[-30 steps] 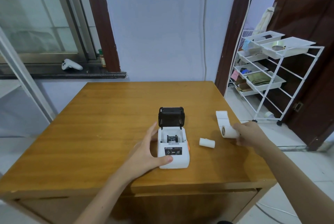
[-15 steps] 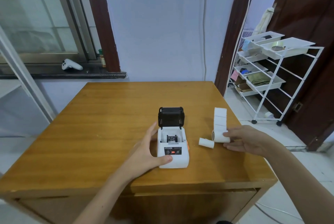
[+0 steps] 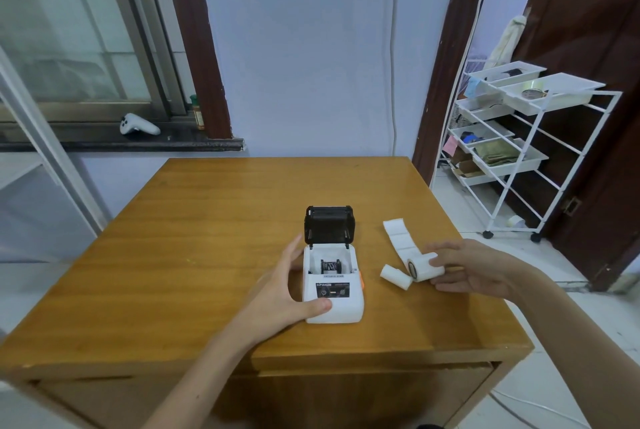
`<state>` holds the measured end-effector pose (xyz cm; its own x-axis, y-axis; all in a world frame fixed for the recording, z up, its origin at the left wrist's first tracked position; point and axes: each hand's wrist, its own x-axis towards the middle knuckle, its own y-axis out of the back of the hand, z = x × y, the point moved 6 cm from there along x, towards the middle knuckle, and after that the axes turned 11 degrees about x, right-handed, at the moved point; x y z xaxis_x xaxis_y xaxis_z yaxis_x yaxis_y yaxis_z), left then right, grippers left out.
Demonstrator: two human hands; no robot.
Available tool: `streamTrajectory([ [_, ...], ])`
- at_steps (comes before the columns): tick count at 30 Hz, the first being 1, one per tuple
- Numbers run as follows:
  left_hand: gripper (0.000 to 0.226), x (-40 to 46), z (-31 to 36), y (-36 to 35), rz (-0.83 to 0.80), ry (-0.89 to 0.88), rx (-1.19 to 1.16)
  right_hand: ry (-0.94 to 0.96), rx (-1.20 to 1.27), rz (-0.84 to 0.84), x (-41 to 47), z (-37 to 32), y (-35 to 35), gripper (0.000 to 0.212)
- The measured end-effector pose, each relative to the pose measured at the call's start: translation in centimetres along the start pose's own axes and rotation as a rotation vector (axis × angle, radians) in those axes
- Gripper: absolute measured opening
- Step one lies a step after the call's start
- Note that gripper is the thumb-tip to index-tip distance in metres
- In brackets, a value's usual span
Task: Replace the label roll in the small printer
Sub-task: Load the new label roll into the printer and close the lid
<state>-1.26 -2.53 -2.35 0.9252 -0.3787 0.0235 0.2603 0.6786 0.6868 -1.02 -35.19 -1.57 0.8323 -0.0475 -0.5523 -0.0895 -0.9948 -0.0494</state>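
My left hand [image 3: 284, 293] is nearest to me, wrapped around the left flank of the small white plastic label printer [image 3: 333, 290]: thumb pressed on its front lower corner, fingers stretched up along its side, bracing it on the glossy brown wooden table [image 3: 194, 255]. The printer's black hinged lid [image 3: 329, 223] stands up at the back, so the paper bay is open, and I can see a dark spindle part sitting down inside it; what exactly it is I can't tell. A dark control panel sits on the front face, and an orange tab shows on the right edge.

Over to the right, my right hand [image 3: 474, 269] pinches the white roll of labels [image 3: 424, 266], fingers over the top, thumb underneath, the core end facing the printer. A tail of blank labels [image 3: 400, 238] unwinds from it and lies flat on the table, running away from me. Touching the roll's near-left side lies a short plain white paper tube [image 3: 396, 277], tilted on the wood, between the roll and the printer.

Farther off, a white game controller [image 3: 138, 124] rests on the dark window sill [image 3: 121, 144] at left. Beyond the right-hand doorway stands a white wire-frame rack with trays [image 3: 519, 151].
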Motion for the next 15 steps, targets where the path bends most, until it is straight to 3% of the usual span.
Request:
streamTrajectory([
  [15, 0.106, -0.03, 0.09, 0.09, 0.009, -0.001, 0.005, -0.080, -0.184, -0.014, -0.10, -0.52, -0.61, 0.061],
])
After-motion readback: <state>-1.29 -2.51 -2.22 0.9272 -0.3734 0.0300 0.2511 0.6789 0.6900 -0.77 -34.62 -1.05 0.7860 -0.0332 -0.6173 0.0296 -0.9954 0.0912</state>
